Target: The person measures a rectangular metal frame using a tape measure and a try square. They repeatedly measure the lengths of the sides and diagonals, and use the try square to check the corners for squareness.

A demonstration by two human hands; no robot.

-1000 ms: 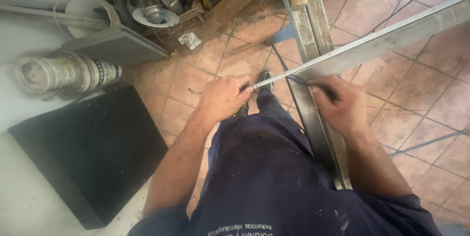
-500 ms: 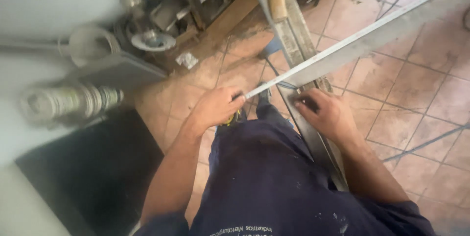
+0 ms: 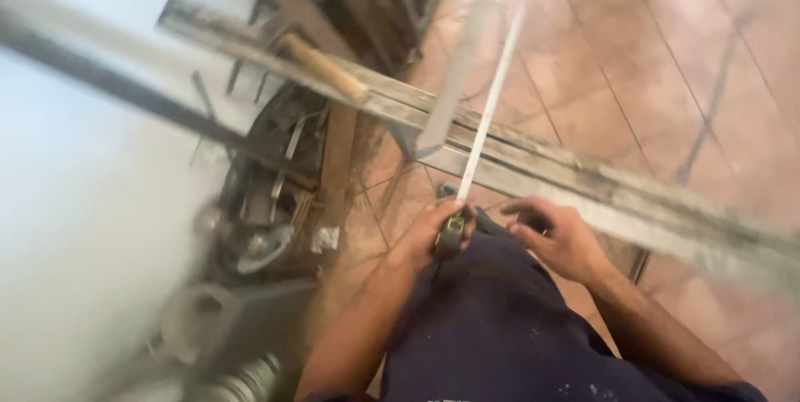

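Item 1 — left hand [image 3: 429, 234], lower centre of the frame: fingers closed around a small tape measure [image 3: 451, 234], the case dark with a yellowish edge.

Item 2 — tape blade [image 3: 492, 102]: a thin pale strip running from the case up and slightly right toward the top centre of the frame. Its long axis lies almost straight away from the left hand, and it crosses over the metal rail.

Item 3 — right hand [image 3: 560, 239], just right of the left hand: fingers curled loosely, nothing clearly held. Whether they touch the rail cannot be told through the blur. The left hand is the nearer one to the tape; the right sits beside it, apart.

Item 4 — metal rail [image 3: 533, 160]: long, grey and worn, running diagonally from upper left to lower right, just beyond both hands.

Item 5 — wooden handle [image 3: 325, 69], resting on the rail at upper left.

Item 6 — tiled floor [image 3: 667, 60], reddish, upper right.

Item 7 — scrap metal parts [image 3: 267, 210], piled at centre left; details blurred.
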